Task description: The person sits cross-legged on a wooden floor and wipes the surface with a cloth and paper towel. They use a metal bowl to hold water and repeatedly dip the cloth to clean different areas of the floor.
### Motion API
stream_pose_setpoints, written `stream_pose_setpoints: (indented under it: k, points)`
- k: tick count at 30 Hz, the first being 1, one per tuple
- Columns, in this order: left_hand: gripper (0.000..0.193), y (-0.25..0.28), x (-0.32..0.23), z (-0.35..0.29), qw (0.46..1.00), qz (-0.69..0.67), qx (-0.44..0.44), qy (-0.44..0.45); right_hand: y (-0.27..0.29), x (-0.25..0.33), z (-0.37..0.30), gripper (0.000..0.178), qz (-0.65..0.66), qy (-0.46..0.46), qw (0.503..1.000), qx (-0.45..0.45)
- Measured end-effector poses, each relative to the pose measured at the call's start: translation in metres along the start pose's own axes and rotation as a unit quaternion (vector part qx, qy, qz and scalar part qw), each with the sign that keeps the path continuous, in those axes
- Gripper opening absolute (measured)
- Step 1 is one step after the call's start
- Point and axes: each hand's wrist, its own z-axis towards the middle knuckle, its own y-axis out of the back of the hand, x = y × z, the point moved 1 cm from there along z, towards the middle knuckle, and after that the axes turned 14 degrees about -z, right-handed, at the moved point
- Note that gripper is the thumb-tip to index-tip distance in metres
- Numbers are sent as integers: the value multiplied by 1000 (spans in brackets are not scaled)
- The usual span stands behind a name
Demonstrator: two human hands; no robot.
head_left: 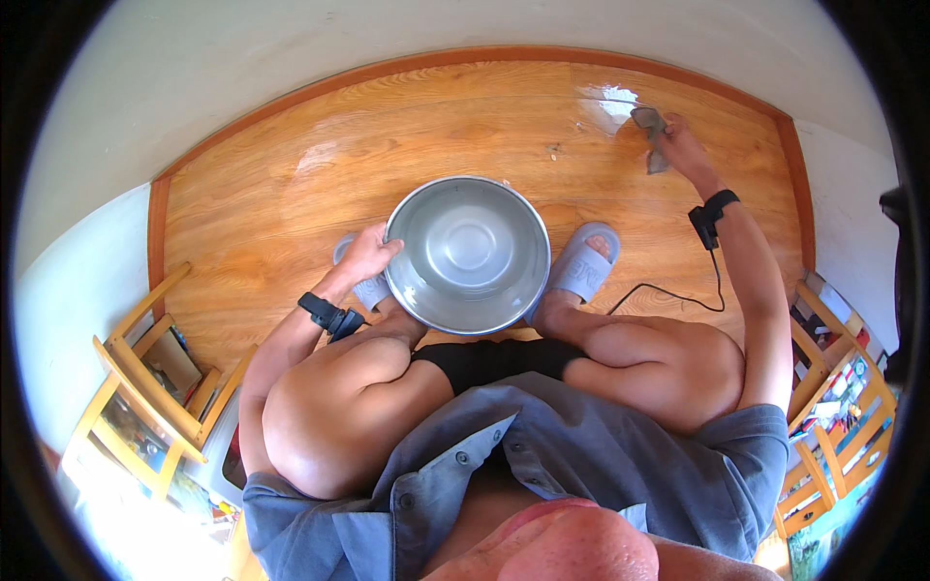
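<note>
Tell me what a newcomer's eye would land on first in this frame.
The big shiny metal bowl at centre, between the person's feet on the wooden floor, with the left hand on its rim. Next, the right hand stretched to the upper right, holding a small grey object beside a glossy wet patch.

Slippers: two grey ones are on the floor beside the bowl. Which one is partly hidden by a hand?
The slipper on the person's left: the left hand, gripping the steel bowl's rim, covers it. The right slipper shows fully.
</note>
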Motion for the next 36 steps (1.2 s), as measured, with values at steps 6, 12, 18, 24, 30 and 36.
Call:
stream_pose_setpoints:
  k: [6, 12, 18, 24, 30, 36]
  points:
    - [26, -1, 5, 17, 997, 73, 12, -34, 5, 15, 1, 49, -133, -32, 991, 12]
    - [35, 3, 6, 35, 994, 101, 31, 2, -21, 49, 4, 46, 151, -170, 972, 60]
    - [51, 6, -40, 28, 983, -8, 153, 106, -60, 105, 4, 41, 202, -122, 969, 71]
    - [57, 41, -98, 46, 998, -26, 31, 38, -92, 177, -7, 35, 230, -112, 964, 73]
    - [50, 70, -105, 59, 991, -130, -33, 10, -121, 276, -4, 27, 317, -144, 925, 154]
    - [45, 80, -113, 76, 975, -221, -30, -16, -125, 353, 3, 25, 455, -77, 862, 209]
